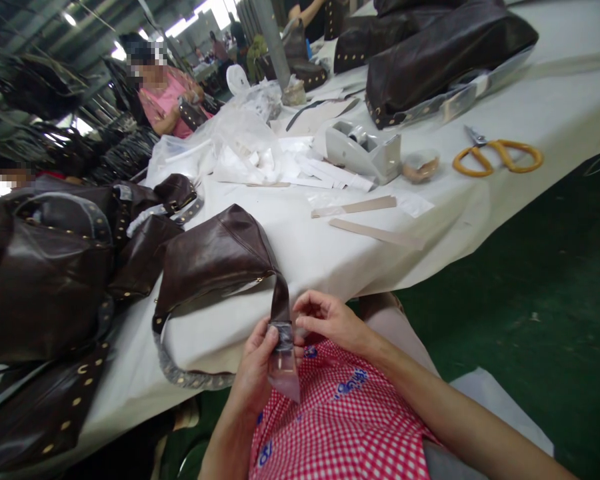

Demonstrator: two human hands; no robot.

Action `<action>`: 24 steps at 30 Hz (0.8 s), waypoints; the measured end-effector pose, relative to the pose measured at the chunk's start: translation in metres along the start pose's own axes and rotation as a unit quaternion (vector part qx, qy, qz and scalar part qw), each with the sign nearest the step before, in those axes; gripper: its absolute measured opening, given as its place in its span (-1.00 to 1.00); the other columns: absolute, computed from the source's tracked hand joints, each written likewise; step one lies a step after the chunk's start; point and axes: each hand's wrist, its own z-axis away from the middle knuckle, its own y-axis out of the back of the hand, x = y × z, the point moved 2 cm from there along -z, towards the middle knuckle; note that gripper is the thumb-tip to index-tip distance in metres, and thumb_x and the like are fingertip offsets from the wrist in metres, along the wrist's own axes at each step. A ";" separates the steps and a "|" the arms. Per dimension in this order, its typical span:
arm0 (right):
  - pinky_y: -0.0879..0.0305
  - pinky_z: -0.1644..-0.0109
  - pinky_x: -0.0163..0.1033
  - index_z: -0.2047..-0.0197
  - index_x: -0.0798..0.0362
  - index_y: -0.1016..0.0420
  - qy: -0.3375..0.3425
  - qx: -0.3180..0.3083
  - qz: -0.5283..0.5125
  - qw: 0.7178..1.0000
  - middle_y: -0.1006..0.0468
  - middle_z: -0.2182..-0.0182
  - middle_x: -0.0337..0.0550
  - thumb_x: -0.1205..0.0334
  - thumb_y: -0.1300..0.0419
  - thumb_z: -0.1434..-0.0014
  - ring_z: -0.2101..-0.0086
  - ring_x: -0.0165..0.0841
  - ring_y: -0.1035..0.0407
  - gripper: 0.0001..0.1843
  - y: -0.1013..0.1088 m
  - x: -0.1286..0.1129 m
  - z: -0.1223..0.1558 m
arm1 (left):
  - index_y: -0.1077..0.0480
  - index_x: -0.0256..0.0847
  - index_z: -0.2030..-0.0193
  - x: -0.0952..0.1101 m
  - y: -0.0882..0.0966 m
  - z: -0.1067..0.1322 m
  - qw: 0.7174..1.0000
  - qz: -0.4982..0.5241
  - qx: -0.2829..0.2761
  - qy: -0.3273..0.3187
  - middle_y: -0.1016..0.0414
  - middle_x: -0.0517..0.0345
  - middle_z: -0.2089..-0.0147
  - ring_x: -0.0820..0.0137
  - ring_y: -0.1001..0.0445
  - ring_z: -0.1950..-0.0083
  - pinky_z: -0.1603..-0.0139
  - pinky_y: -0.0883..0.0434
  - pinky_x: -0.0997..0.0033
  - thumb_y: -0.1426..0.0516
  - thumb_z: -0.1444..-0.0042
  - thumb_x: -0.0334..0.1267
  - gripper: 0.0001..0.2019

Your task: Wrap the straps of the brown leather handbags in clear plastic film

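My left hand [259, 353] is closed on a dark brown leather strap [281, 300], its thumb pressing on a part covered in clear plastic film [284, 372]. The film hangs past the strap's end in a loose, pointed flap over my lap. Just right of the strap is my right hand [334, 321], its fingers loosely curled and the thumb and index tips apart. No object shows between them. The strap runs up to a dark brown leather bag [215, 257] lying on the table. A studded strap wrapped in film [180, 373] loops down from the bag's left side.
Other brown bags [45, 287] crowd the table's left. Orange-handled scissors [497, 158], a tape dispenser [363, 150], a tape roll [420, 165] and cardboard strips [355, 207] lie on the white-covered table [325, 257]. A person in pink [167, 100] handles a dark item across the table.
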 end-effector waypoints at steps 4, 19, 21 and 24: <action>-0.30 0.43 -0.34 0.27 0.08 -0.46 -0.039 -0.066 -0.021 0.997 -0.45 0.54 -0.35 0.13 -0.36 0.02 0.54 -0.49 -0.34 -0.71 -0.007 0.007 0.005 | -0.32 -0.18 0.02 -0.003 -0.006 -0.001 1.000 -0.006 -0.002 -0.018 -0.56 0.18 0.34 0.37 -0.57 0.45 0.39 -0.50 0.45 -0.39 0.13 -0.10 -0.45; -0.21 0.38 -0.34 0.40 0.07 -0.31 0.012 -0.081 0.109 0.991 -0.38 0.51 -0.31 0.26 -0.14 -0.13 0.49 -0.46 -0.29 -0.90 0.005 0.013 -0.002 | -0.25 -0.14 -0.03 -0.005 -0.001 -0.002 0.998 -0.044 -0.035 -0.004 -0.55 0.17 0.38 0.37 -0.56 0.46 0.40 -0.47 0.45 -0.29 -0.03 -0.07 -0.52; -0.18 0.34 -0.33 0.44 0.06 -0.31 0.048 -0.067 0.155 0.984 -0.34 0.49 -0.30 0.27 -0.14 -0.13 0.45 -0.45 -0.25 -0.88 0.006 0.011 -0.005 | -0.26 -0.14 -0.02 -0.006 0.000 -0.003 0.998 -0.049 -0.044 0.001 -0.55 0.17 0.38 0.37 -0.56 0.45 0.39 -0.47 0.45 -0.28 -0.04 -0.06 -0.54; -0.16 0.27 -0.30 0.46 0.06 -0.30 0.093 -0.060 0.190 0.976 -0.31 0.47 -0.29 0.27 -0.12 -0.14 0.39 -0.41 -0.22 -0.85 0.006 0.009 -0.010 | -0.31 -0.17 0.01 -0.005 0.004 -0.005 0.997 -0.064 -0.052 -0.009 -0.57 0.13 0.32 0.37 -0.56 0.37 0.33 -0.45 0.46 -0.27 -0.06 -0.07 -0.59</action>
